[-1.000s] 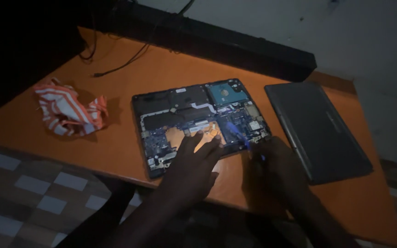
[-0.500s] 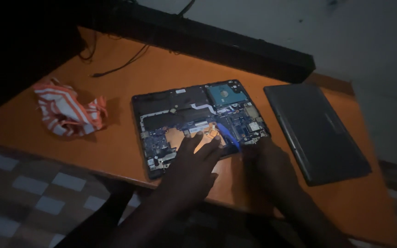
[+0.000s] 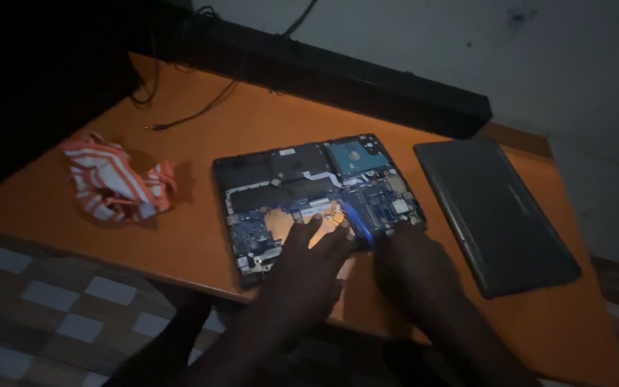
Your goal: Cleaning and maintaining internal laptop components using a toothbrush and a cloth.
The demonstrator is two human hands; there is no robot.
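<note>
An opened laptop (image 3: 317, 197) lies bottom-up near the middle of the orange desk (image 3: 266, 122), close to its front edge, with its cover off so the blue circuit board, a dark battery area along the far side and a blue-topped drive at its far right corner all show. The left hand (image 3: 309, 269) rests flat on the near part of the board with fingers spread and extended — loose, gripping nothing that can be seen. The right hand (image 3: 413, 269) sits just beside it at the laptop's near right corner, knuckles up and fingers curled down; a slim blue tool (image 3: 358, 226) slants from the board toward this hand, and it seems to be pinched there, though the dim light leaves the grip itself unclear. The two hands are close together but not touching. To the right of the laptop, just apart from it, a flat grey panel (image 3: 496, 215) lies on the desk, running toward the right front corner. Well to the left, near the left edge, lies a crumpled orange-and-white striped cloth (image 3: 116, 179). Along the back edge stretches a long black bar-shaped device (image 3: 352, 79) against the white wall, and a thin dark cable (image 3: 202, 107) trails over the desk's far left part.
</note>
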